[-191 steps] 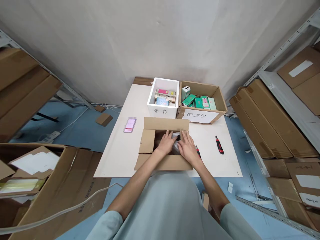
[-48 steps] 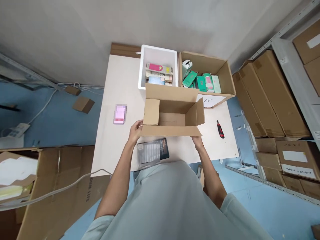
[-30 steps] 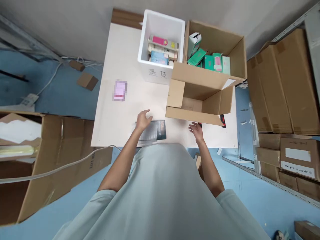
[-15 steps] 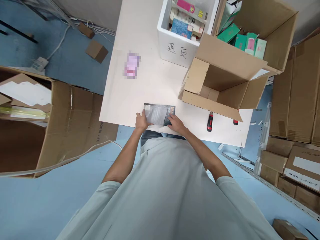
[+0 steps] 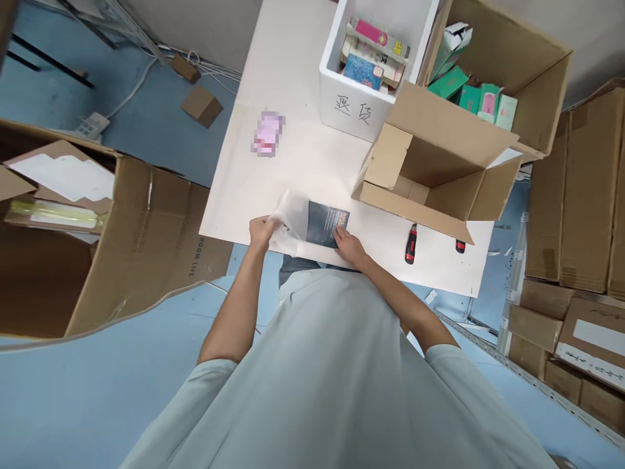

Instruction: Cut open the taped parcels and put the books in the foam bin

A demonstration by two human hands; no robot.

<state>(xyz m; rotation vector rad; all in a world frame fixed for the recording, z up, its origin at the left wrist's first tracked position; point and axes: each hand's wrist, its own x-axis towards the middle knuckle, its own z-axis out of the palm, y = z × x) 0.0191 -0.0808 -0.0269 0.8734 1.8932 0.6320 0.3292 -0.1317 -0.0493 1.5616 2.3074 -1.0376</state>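
Observation:
A dark flat packet (image 5: 322,223) with printed text lies near the front edge of the white table (image 5: 293,156). A translucent plastic sleeve (image 5: 291,215) covers or adjoins its left side. The fingers of my left hand (image 5: 262,232) are closed on the sleeve's left end. My right hand (image 5: 349,247) rests on the right end of the packet, its fingers spread and pressing on the printed side. A pixelated pink and purple item (image 5: 268,133) lies farther back on the left.
An open carton (image 5: 415,212) stands right of the packet, with a red and black cutter (image 5: 411,245) before it. Behind are a white bin (image 5: 344,117) of small boxes and a carton (image 5: 541,85) of green packages. A large carton (image 5: 161,228) stands left.
My left hand has moved left with the sleeve's end, which now stretches past the packet's left side. More of the dark packet shows uncovered. My right hand stays at its right end.

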